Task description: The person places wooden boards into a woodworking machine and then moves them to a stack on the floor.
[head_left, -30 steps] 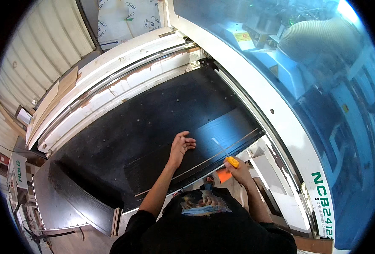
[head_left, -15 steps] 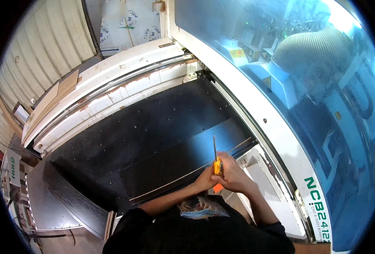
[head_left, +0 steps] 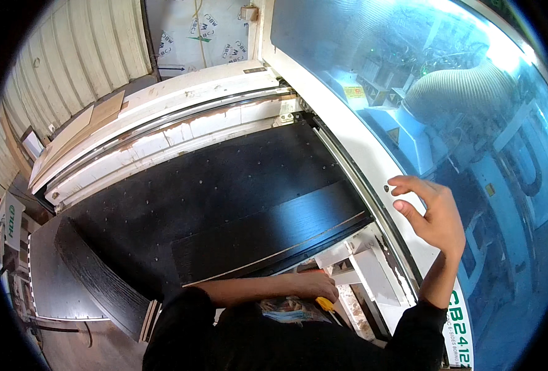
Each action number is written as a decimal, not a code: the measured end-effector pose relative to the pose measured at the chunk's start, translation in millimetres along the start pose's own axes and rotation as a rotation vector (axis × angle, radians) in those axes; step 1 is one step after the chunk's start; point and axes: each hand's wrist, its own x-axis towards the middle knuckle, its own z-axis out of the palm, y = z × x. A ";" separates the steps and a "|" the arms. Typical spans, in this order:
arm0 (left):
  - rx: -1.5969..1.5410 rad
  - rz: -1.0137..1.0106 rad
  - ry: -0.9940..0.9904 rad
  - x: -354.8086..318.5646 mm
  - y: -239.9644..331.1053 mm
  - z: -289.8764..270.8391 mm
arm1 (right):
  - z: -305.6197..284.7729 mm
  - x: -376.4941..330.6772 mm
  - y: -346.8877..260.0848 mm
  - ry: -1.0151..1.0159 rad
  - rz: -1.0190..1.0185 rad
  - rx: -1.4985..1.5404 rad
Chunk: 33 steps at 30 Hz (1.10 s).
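My left hand (head_left: 316, 285) is low in front of my body, closed round a yellow-handled tool (head_left: 325, 303). A thin shaft showed on this tool a moment ago; its exact kind I cannot make out. My right hand (head_left: 436, 215) is raised at the right, its fingers curved and apart with nothing between them. It is in front of the machine's white door frame, fingertips near a small dark bolt (head_left: 386, 188); whether they touch I cannot tell. A black wood-grain board (head_left: 268, 229) with a pale front edge lies on the black bed (head_left: 163, 198), beyond my left forearm.
Another black board (head_left: 98, 272) lies at the near left. A white rail beam (head_left: 181, 127) crosses behind the bed. At the right stands the machine's blue-tinted window (head_left: 502, 185), with a ribbed hose (head_left: 453, 89) behind it. Loose panels (head_left: 79, 130) rest at the back left.
My hands have parted. My right hand has let go of the yellow-handled tool and moved up and right, while my left hand has lowered the tool toward my body.
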 end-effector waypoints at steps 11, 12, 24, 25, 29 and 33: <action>0.066 0.016 -0.141 39.7 -11.8 27.0 | -14.2 23.7 -60.4 0.208 -0.451 0.135; 0.063 0.033 -0.130 37.3 -6.9 22.7 | -14.4 21.5 -60.3 0.236 -0.451 0.138; 0.064 -0.092 -0.132 35.4 -3.0 20.1 | -36.5 -16.1 -24.7 0.743 -0.505 0.191; 0.066 -0.102 -0.144 34.7 -3.1 17.8 | -42.6 -22.5 -16.7 0.754 -0.532 0.184; 0.030 -0.120 -0.097 28.4 -12.0 27.1 | -61.2 -47.0 0.9 0.581 -0.663 0.135; -0.020 -0.126 -0.069 30.6 -22.2 35.3 | -66.9 -60.4 2.0 0.533 -0.702 0.128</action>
